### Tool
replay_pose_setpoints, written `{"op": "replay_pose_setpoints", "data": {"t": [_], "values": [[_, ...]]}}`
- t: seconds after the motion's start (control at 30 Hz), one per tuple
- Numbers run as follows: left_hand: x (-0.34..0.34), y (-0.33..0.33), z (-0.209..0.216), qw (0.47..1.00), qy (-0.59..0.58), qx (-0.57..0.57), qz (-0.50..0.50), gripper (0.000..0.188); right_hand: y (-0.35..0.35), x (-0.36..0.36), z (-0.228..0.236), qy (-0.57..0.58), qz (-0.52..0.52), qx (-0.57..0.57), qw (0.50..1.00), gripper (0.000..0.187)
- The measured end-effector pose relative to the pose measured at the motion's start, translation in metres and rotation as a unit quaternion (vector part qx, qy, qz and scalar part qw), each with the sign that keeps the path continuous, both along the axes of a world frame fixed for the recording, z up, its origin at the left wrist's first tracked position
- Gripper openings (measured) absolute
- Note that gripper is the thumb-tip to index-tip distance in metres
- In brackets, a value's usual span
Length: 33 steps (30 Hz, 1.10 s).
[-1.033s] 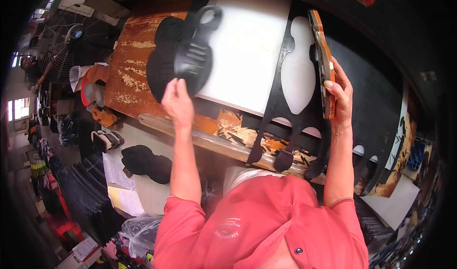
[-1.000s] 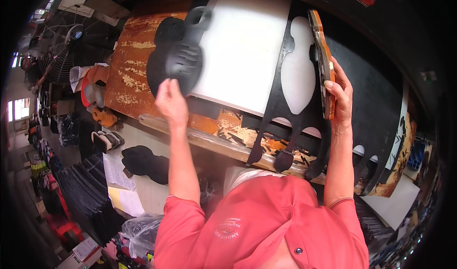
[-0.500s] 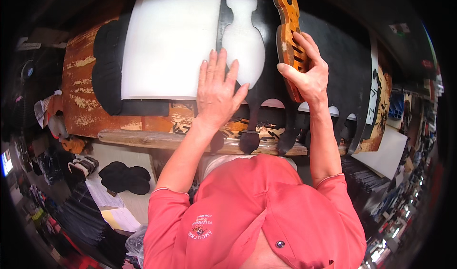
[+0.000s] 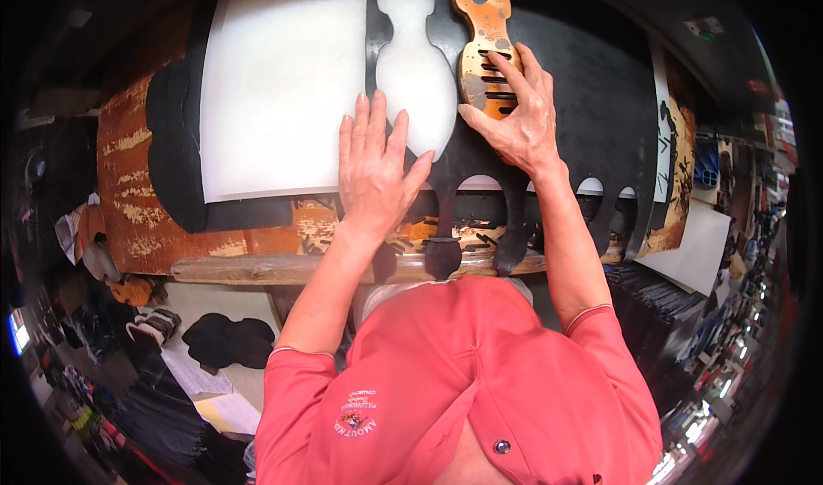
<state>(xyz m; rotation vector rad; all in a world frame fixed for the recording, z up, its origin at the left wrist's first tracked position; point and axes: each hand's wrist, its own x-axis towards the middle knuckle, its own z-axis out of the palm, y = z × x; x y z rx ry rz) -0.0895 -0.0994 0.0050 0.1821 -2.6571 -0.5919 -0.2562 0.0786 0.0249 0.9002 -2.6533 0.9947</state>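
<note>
A wooden cutting die [image 4: 487,35], orange-yellow with dark slots and a rounded outline, lies or is held against the black sheet [image 4: 583,82]. My right hand [image 4: 525,120] curls over its near end, thumb at the left edge and fingers over the slots and right edge. My left hand [image 4: 375,172] rests flat, fingers stretched, on the right edge of the white sheet [image 4: 283,82] and beside the white figure-shaped area [image 4: 413,73]. Whether that area is a hole in the black sheet or a separate piece, I cannot tell.
Narrow black strips [image 4: 512,215] hang from the sheet over the wooden bar [image 4: 257,268] at the table's near edge. Black cut pieces [image 4: 171,150] are stacked at the left of the worn brown tabletop [image 4: 129,193]. A black shaped piece [image 4: 228,340] lies on a lower surface at left.
My right hand and the die have shifted left, and the die has turned from edge-on to show its slotted top face. My left hand stays flat on the sheets.
</note>
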Motion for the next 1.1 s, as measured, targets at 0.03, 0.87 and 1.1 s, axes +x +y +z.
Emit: {"op": "replay_pose_setpoints", "data": {"t": [0.03,0.87,1.1], "values": [[0.0,-0.001,0.002,1.0,0.014,0.007,-0.009,0.062,0.003,0.0,0.0,-0.005,0.001,-0.013,1.0,0.07],[0.096,0.089,-0.01,0.994,0.078,0.038,-0.073,0.014,0.254,-0.082,0.074,0.064,-0.244,-0.489,0.835,0.025],[0.094,0.088,-0.018,0.99,0.119,0.013,-0.072,0.01,0.308,-0.039,0.04,-0.009,-0.198,-0.405,0.892,0.027]]}}
